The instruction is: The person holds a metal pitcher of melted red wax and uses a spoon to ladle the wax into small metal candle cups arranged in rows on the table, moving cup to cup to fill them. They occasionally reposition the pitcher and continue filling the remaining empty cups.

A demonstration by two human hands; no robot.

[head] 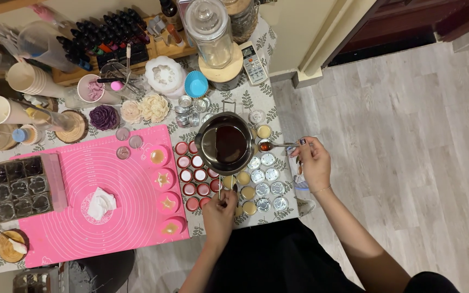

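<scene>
a metal pouring pot (225, 143) of dark liquid was held by its thin handle in the clenched fingers of the left hand (220, 210) above small round tins (262, 190) on the table (256, 92), while a spoon (276, 145) was gripped by the right hand (315, 163) beside the pot's rim.

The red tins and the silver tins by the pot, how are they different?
The red tins have red rims and lie left of the pot, beside the pink mat; the silver tins are shiny metal and lie on the right. The red tins mostly look pale inside; some silver tins hold a yellowish fill, others look bare. Both are small, round, open and set in rows.
</scene>
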